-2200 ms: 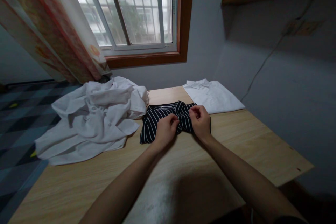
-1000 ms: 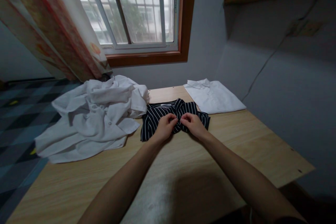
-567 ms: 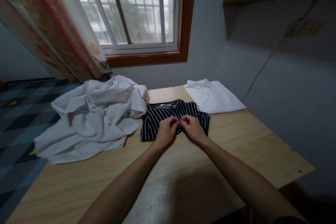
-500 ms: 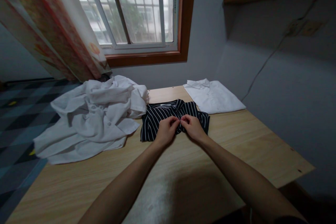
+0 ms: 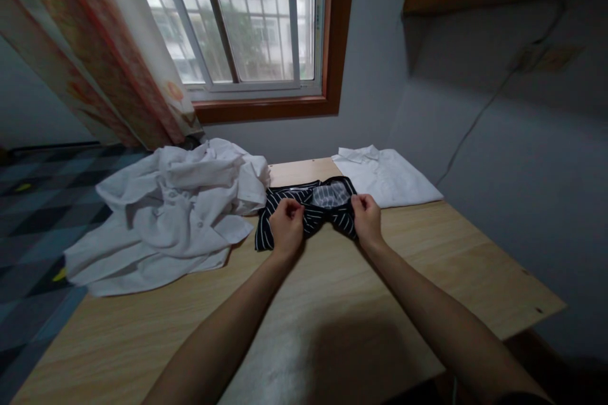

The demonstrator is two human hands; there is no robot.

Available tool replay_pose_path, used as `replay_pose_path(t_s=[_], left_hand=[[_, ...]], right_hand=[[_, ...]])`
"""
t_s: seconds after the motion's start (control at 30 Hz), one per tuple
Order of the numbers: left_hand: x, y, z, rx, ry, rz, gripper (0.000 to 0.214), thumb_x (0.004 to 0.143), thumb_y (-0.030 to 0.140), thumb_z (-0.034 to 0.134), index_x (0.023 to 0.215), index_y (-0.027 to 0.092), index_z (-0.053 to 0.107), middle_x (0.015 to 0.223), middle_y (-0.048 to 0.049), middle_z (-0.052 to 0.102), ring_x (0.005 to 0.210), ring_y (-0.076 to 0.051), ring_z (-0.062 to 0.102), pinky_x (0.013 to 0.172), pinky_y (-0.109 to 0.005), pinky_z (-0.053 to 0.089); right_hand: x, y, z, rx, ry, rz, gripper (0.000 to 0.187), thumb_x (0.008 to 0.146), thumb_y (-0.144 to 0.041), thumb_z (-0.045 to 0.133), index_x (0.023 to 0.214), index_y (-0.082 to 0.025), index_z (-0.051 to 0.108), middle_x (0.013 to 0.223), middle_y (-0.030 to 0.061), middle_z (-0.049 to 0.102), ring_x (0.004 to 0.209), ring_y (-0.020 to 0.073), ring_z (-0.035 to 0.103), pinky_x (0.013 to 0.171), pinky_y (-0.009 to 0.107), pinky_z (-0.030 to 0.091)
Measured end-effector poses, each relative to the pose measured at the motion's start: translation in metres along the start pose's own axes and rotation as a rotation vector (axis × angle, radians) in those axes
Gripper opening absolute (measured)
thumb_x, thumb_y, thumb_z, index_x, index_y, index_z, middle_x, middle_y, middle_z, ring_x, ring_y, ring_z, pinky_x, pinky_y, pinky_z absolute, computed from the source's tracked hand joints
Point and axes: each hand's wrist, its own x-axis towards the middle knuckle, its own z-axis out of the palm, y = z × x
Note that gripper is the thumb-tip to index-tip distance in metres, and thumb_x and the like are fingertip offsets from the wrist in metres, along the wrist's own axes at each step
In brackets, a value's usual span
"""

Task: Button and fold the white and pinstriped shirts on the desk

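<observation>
A black garment with white stripes [image 5: 316, 218], probably a shirt, lies bunched on the wooden table in front of me. My left hand [image 5: 287, 228] is closed, pinching its near edge left of the middle. On the other side, my right hand [image 5: 368, 218] grips the edge near the right end. Between the two hands the cloth is stretched and lifted a little, and its paler inner side shows. The fingertips partly hide where the cloth is held.
The wooden table [image 5: 266, 335] carries a rumpled heap of white shirts [image 5: 166, 221] on the left and a folded white shirt [image 5: 387, 177] at the back right. A window [image 5: 256, 25] and curtain [image 5: 95, 44] stand behind. A cable [image 5: 475, 123] hangs down the right wall.
My hands were together at the middle of the striped garment and have moved apart, the right one mostly rightward. The cloth between them has spread, showing its inner side.
</observation>
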Motion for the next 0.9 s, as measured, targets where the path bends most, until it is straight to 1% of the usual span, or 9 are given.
replay_pose_path(t_s=[0.07,0.13,0.27,0.4,0.47,0.57,0.67,0.77,0.9], left_hand=[[0.007,-0.003,-0.003,0.015,0.049,-0.039,0.007,0.079,0.021,0.059,0.076,0.02,0.053,0.071,0.0012,0.059,0.068,-0.014,0.055,0.067,-0.026,0.044],[0.011,-0.005,-0.005,0.03,0.011,-0.037,0.008,0.081,0.025,0.06,0.081,0.02,0.054,0.075,0.0,0.06,0.071,-0.015,0.057,0.07,-0.027,0.045],[0.012,-0.006,-0.017,0.248,-0.176,0.126,0.022,0.085,0.041,0.058,0.086,0.019,0.061,0.086,-0.0057,0.065,0.084,-0.021,0.059,0.081,-0.034,0.045],[0.003,-0.015,-0.047,0.587,-0.383,0.358,0.047,0.072,0.052,0.071,0.104,0.019,0.065,0.118,-0.0126,0.063,0.115,-0.033,0.05,0.1,-0.047,0.036],[-0.002,-0.025,-0.06,0.667,-0.466,0.42,0.051,0.074,0.045,0.07,0.118,0.023,0.062,0.136,-0.0113,0.055,0.127,-0.035,0.043,0.106,-0.052,0.029],[-0.003,-0.036,-0.069,0.681,-0.463,0.416,0.037,0.083,0.025,0.058,0.12,0.024,0.062,0.136,-0.0096,0.056,0.13,-0.032,0.043,0.109,-0.054,0.025],[0.004,-0.027,-0.074,0.567,-0.4,0.34,0.028,0.084,0.019,0.052,0.107,0.021,0.067,0.113,-0.0114,0.069,0.114,-0.029,0.057,0.104,-0.05,0.033],[0.02,0.002,-0.085,0.357,-0.466,0.254,0.022,0.083,0.027,0.054,0.099,0.021,0.069,0.093,-0.0073,0.072,0.087,-0.023,0.064,0.085,-0.038,0.047],[0.045,0.035,-0.1,0.231,-0.547,0.222,0.022,0.077,0.038,0.063,0.09,0.022,0.069,0.079,-0.003,0.069,0.069,-0.017,0.06,0.066,-0.028,0.046]], right_hand=[[0.009,0.006,-0.003,0.004,0.056,0.011,0.032,0.083,-0.052,0.048,0.078,-0.02,0.052,0.074,0.0024,0.058,0.071,0.0177,0.051,0.069,0.03,0.043],[0.014,0.011,-0.005,-0.009,0.045,0.03,0.034,0.082,-0.054,0.049,0.081,-0.02,0.053,0.077,0.0032,0.059,0.072,0.0179,0.052,0.07,0.03,0.044],[0.013,0.016,-0.01,-0.08,-0.194,0.057,0.046,0.077,-0.06,0.057,0.096,-0.018,0.057,0.09,0.007,0.063,0.082,0.0205,0.058,0.078,0.034,0.046],[-0.004,0.019,-0.026,-0.356,-0.508,-0.236,0.067,0.062,-0.049,0.077,0.119,-0.019,0.057,0.124,0.0136,0.058,0.113,0.0293,0.053,0.097,0.045,0.04],[-0.011,0.019,-0.033,-0.472,-0.566,-0.374,0.058,0.066,-0.037,0.077,0.118,-0.02,0.06,0.131,0.0146,0.055,0.121,0.0309,0.049,0.101,0.048,0.037],[-0.013,0.018,-0.037,-0.458,-0.514,-0.392,0.024,0.078,-0.019,0.059,0.101,-0.017,0.065,0.116,0.0137,0.064,0.111,0.0276,0.055,0.099,0.046,0.039],[-0.004,0.008,-0.041,-0.251,-0.495,-0.284,0.016,0.08,-0.022,0.054,0.091,-0.019,0.065,0.096,0.0071,0.068,0.093,0.0235,0.06,0.088,0.041,0.044],[0.008,-0.014,-0.052,-0.012,-0.423,-0.109,0.019,0.077,-0.036,0.062,0.087,-0.02,0.061,0.078,0.0011,0.064,0.075,0.0199,0.059,0.071,0.033,0.047],[0.025,-0.043,-0.066,0.029,-0.282,0.001,0.035,0.067,-0.046,0.071,0.087,-0.021,0.057,0.066,-0.0026,0.055,0.061,0.0165,0.051,0.059,0.029,0.041]])
